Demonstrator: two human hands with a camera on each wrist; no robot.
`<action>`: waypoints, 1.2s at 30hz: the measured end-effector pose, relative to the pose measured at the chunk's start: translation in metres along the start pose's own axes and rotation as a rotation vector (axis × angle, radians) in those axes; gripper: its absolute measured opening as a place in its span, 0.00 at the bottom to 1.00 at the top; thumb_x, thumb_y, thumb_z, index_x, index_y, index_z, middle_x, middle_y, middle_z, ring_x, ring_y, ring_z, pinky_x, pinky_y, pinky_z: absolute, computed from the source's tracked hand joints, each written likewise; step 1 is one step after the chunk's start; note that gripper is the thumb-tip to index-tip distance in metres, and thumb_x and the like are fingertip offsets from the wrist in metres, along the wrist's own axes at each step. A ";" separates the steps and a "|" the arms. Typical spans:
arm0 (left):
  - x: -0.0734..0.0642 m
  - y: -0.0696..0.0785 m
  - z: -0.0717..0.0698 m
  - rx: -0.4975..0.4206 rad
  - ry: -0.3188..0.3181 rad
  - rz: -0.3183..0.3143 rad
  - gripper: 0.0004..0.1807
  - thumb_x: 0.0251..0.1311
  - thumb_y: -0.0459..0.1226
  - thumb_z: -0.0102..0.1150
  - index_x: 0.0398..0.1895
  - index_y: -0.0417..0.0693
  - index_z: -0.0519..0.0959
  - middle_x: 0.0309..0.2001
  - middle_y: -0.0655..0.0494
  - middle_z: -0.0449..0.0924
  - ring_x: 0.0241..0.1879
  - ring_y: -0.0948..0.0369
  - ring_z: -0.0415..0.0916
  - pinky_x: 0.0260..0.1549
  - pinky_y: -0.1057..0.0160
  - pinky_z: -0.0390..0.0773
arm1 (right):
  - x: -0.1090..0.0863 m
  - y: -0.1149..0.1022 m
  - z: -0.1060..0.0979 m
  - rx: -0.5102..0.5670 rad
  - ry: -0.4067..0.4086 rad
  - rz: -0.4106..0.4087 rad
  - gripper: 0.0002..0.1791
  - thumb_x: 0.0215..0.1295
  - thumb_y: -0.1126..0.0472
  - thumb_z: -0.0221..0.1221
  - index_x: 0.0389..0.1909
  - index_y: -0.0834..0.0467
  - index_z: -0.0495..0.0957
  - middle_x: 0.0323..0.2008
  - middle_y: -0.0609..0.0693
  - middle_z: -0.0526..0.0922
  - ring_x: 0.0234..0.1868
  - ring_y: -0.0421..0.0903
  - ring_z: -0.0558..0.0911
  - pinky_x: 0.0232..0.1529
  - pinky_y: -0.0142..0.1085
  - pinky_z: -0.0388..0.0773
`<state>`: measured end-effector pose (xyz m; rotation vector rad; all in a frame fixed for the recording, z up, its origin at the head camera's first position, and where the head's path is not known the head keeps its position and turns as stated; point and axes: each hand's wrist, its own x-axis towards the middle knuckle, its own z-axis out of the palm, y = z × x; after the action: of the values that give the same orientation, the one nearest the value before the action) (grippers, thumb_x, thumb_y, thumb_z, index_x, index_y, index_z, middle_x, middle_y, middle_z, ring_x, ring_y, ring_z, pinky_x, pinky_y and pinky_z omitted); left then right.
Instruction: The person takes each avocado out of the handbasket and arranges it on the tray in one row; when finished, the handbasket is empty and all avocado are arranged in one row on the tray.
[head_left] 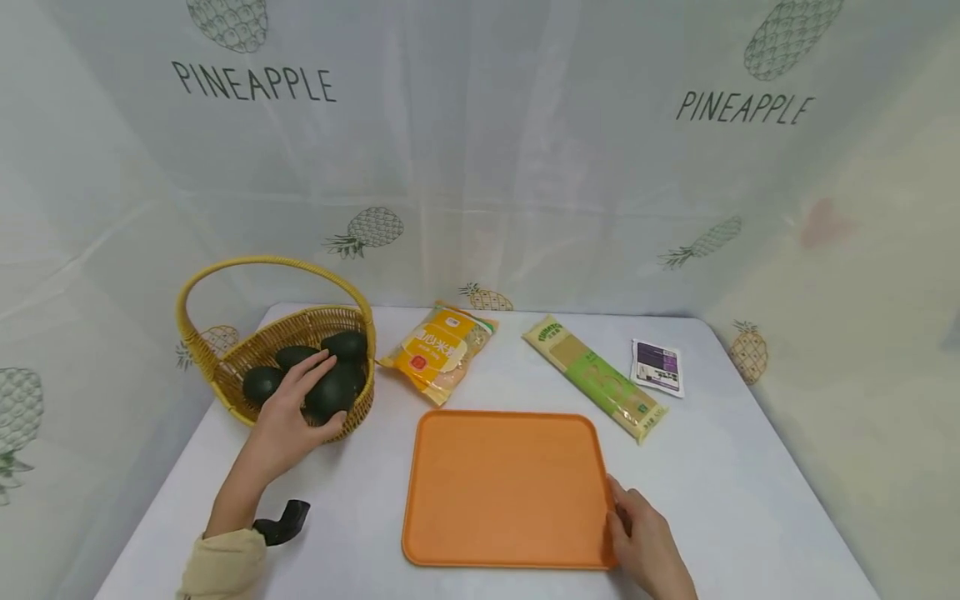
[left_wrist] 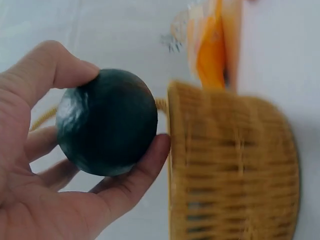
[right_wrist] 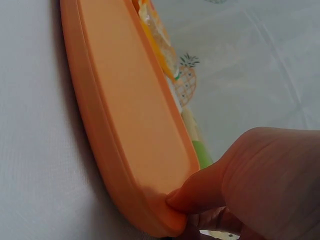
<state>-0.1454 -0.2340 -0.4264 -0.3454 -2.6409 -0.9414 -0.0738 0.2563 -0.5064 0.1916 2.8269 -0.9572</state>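
Note:
My left hand (head_left: pixel 288 421) grips a dark green avocado (left_wrist: pixel 107 122) between thumb and fingers, at the front rim of a yellow wicker basket (head_left: pixel 243 358). In the left wrist view the avocado is held beside the woven wall, above the rim. Several more dark avocados (head_left: pixel 262 383) lie inside the basket, partly hidden behind the hand. My right hand (head_left: pixel 645 533) pinches the right edge of an orange tray (head_left: pixel 510 492), which lies flat on the table. In the right wrist view the thumb presses on the tray's corner from above; the other fingers are mostly hidden.
Behind the tray lie an orange bag of grain (head_left: pixel 442 350), a long green-and-beige packet (head_left: pixel 596 375) and a small purple-and-white sachet (head_left: pixel 657 367). The basket's tall handle (head_left: pixel 273 261) arches over it. A black strap piece (head_left: pixel 285 522) shows beside the left wrist. A pineapple-print curtain stands behind the white table.

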 end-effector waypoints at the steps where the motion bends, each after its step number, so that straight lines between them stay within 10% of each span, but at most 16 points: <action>1: -0.002 0.003 0.002 -0.003 0.012 0.024 0.45 0.55 0.31 0.78 0.79 0.43 0.70 0.79 0.40 0.65 0.68 0.38 0.75 0.46 0.44 0.86 | 0.000 0.000 0.000 -0.001 0.008 -0.010 0.31 0.70 0.72 0.60 0.75 0.69 0.71 0.29 0.47 0.72 0.28 0.39 0.69 0.27 0.30 0.67; 9: -0.010 0.021 0.029 -0.085 -0.050 0.103 0.44 0.55 0.31 0.79 0.77 0.43 0.72 0.78 0.43 0.67 0.65 0.45 0.76 0.44 0.52 0.87 | 0.002 -0.006 0.000 -0.018 0.019 0.003 0.32 0.70 0.72 0.60 0.75 0.69 0.71 0.30 0.48 0.72 0.30 0.42 0.69 0.28 0.31 0.65; 19: -0.003 0.016 0.074 -0.187 -0.212 0.028 0.40 0.56 0.35 0.81 0.73 0.42 0.76 0.74 0.39 0.70 0.62 0.43 0.79 0.39 0.68 0.85 | 0.002 -0.005 0.001 -0.030 0.026 -0.020 0.31 0.71 0.71 0.60 0.75 0.69 0.71 0.30 0.47 0.71 0.29 0.41 0.68 0.29 0.31 0.64; 36: 0.001 0.014 0.091 -0.172 -0.286 0.044 0.41 0.57 0.36 0.80 0.75 0.41 0.75 0.78 0.37 0.69 0.71 0.37 0.76 0.63 0.34 0.81 | 0.002 -0.006 0.002 -0.019 0.009 0.031 0.32 0.71 0.71 0.59 0.76 0.68 0.70 0.30 0.48 0.71 0.31 0.43 0.69 0.28 0.32 0.64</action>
<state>-0.1610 -0.1648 -0.4846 -0.6180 -2.7955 -1.1873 -0.0768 0.2505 -0.5053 0.2375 2.8319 -0.9249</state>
